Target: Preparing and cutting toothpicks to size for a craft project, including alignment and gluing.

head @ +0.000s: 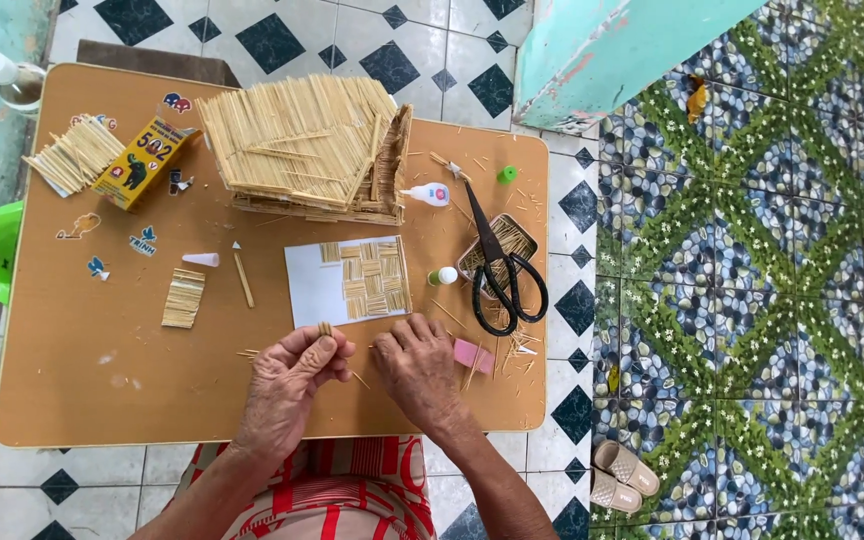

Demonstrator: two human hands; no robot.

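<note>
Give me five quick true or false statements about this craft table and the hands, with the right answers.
1. The left hand pinches a small bundle of sticks. True.
2. The black scissors lie on the floor. False: they rest on the table, partly across a small tin.
3. The white card carries woven stick squares. True.
4. The right hand holds the glue bottle. False: the bottle lies apart, farther up the table.
5. The yellow box lies beside the sandals. False: it is on the table.
</note>
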